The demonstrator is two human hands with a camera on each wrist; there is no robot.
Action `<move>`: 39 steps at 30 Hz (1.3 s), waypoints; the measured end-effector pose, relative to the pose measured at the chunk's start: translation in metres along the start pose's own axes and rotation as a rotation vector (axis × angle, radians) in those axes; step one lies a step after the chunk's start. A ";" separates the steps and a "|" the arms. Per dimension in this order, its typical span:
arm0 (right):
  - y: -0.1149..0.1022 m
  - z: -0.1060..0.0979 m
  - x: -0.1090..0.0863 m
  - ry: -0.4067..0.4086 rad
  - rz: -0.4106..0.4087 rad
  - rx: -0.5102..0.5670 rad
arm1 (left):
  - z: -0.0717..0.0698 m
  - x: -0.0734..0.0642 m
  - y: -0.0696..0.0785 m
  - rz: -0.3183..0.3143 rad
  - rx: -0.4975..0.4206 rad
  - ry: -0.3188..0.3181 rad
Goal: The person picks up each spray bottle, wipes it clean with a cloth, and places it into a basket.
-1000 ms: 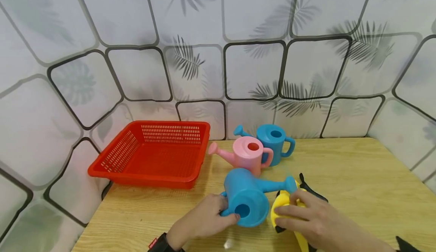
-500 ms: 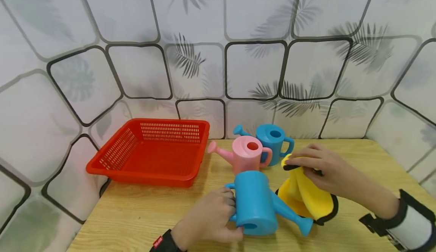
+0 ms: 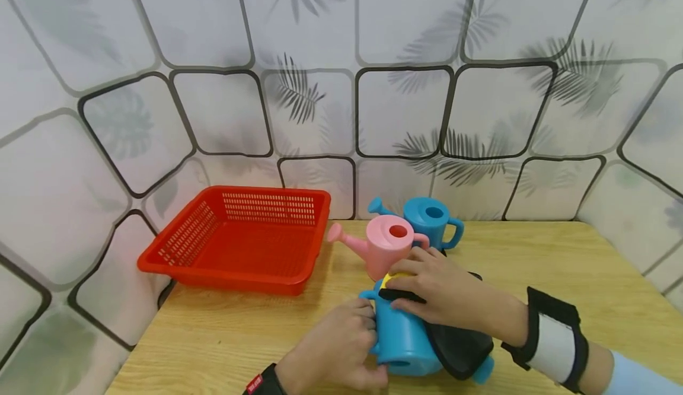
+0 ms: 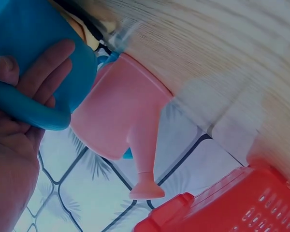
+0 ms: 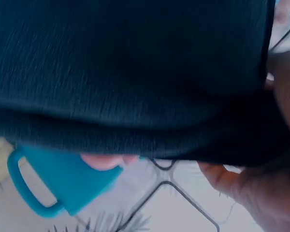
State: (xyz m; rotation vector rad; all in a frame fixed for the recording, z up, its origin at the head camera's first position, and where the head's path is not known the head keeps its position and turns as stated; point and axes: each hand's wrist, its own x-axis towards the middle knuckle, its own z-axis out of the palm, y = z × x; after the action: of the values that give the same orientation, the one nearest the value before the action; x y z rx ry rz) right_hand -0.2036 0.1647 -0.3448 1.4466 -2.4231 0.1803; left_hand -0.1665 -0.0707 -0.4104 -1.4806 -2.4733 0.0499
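My left hand (image 3: pixel 338 344) grips the handle of a blue watering can (image 3: pixel 402 338), which is tipped with its opening toward me and its spout to the right. In the left wrist view the fingers pass through the can's handle (image 4: pixel 31 108). Over the can's upper right side my right hand (image 3: pixel 440 288) pinches the edge of a cloth (image 3: pixel 461 347), yellow on one face and black on the other. The cloth drapes across the spout, leaving only its tip showing. Its black face (image 5: pixel 125 63) fills much of the right wrist view.
Just behind the held can stands a pink watering can (image 3: pixel 381 249), with another blue watering can (image 3: pixel 427 220) behind that. A red plastic basket (image 3: pixel 235 283) sits at the back left. A patterned wall covering (image 3: pixel 309 122) rises behind the wooden table (image 3: pixel 213 335).
My right hand has lifted the cloth from the table and carried it left onto the can, its black face now showing. My left hand has turned the can so its spout points lower right.
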 end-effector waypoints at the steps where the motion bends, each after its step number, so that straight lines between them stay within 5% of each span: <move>1: 0.000 0.002 0.001 0.008 -0.010 -0.003 | 0.000 0.000 0.000 0.000 -0.002 -0.004; 8: -0.005 0.000 0.004 -0.029 -0.080 -0.031 | 0.001 0.001 0.001 0.000 -0.057 -0.094; 15: -0.017 -0.004 0.001 -0.062 -0.037 0.038 | 0.003 0.001 0.001 0.011 -0.080 -0.092; 20: -0.026 -0.004 -0.004 -0.054 -0.110 0.062 | 0.002 0.002 -0.001 -0.007 -0.120 -0.121; 32: -0.042 0.000 -0.014 0.036 -0.285 0.081 | 0.007 0.000 -0.007 0.020 -0.070 -0.008; 39: -0.043 -0.004 -0.020 0.002 -0.315 0.138 | 0.008 -0.003 -0.008 -0.007 -0.080 -0.032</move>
State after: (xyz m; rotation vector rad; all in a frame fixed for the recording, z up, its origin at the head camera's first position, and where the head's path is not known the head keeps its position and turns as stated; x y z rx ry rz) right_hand -0.1567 0.1616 -0.3500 1.8623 -2.1801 0.2793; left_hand -0.1741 -0.0760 -0.4172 -1.5143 -2.5335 -0.0266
